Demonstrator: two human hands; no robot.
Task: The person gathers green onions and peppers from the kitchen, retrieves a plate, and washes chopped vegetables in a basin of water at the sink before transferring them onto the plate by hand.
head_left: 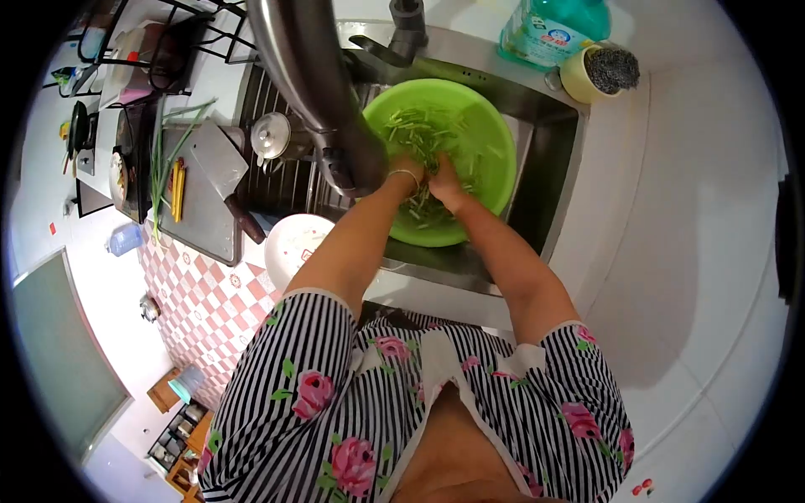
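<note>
In the sink stands a round lime-green basin [501, 159] with water and many short cut green vegetable stems [417, 127]. Both of my hands are down inside it, close together near the middle. My left hand [407, 170], with a thin bracelet at the wrist, is closed around some of the stems, its fingers partly hidden. Beside it, my right hand [444, 179] is curled against the same clump. More stems float around both hands.
A large dark faucet [306, 92] arches over the basin's left side. Left of the sink, a cleaver [220, 163] and long green onions [159, 163] lie on a cutting board [197, 222]. A white plate [289, 239], a detergent bottle [549, 38] and a steel scrubber [612, 69] stand around the sink.
</note>
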